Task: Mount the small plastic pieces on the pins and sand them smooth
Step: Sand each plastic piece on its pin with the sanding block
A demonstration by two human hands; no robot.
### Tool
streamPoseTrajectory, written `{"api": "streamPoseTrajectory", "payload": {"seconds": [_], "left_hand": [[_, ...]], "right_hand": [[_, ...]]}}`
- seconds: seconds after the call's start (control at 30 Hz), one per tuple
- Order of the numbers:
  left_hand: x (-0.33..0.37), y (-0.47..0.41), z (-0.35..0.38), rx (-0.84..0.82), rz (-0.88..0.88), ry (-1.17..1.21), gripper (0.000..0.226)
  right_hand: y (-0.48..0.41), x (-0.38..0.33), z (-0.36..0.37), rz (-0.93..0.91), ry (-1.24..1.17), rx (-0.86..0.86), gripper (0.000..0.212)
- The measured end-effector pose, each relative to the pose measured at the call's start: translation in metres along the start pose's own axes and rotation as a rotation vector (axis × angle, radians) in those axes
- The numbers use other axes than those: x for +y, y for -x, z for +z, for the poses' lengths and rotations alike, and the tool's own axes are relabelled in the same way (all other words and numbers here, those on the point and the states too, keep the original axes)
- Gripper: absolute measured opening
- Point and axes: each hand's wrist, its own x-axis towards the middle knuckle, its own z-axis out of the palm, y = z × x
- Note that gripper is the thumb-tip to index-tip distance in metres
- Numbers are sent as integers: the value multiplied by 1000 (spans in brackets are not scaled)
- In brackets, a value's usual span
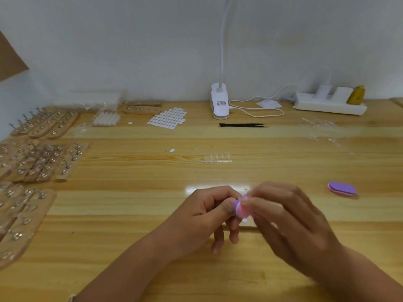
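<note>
While right hand (290, 216) is pinching sanding block (239, 207) at 3 o'clock of left hand (207, 211), fingers curled, presumably pinching the unseen plastic piece, hard strokes are risking slippage.

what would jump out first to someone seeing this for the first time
The left hand and right hand meet low in the middle at a small purple-and-pink block, the right hand blurred. Rows of wooden pin holders crowd the left edge. A second block lies alone at the right.
</note>
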Motion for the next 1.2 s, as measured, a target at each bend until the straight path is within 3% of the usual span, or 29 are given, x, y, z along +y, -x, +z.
{"api": "streamPoseTrajectory", "payload": {"seconds": [0.13, 0.3, 0.47, 0.63, 0.83, 1.0, 1.2], "left_hand": [[0, 0, -2, 17, 7, 32, 23], [-3, -2, 2, 18, 25, 13, 23], [-2, -1, -1, 41, 20, 23, 19], [-3, -2, 1, 29, 20, -2, 23], [-2, -1, -3, 97, 11, 74, 20], [-3, -2, -7, 105, -57, 165, 16], [-6, -4, -6, 113, -18, 189, 9]], "right_hand": [[-3, 13, -11, 80, 32, 31, 22], [-1, -4, 0, -36, -51, 25, 29], [0, 14, -10, 75, -20, 44, 28], [0, -4, 2, -34, -48, 19, 33], [1, 29, -12, 193, 91, 46, 19], [3, 24, -8, 185, 7, 54, 20], [-2, 13, -6, 218, -39, 79, 23]]}}
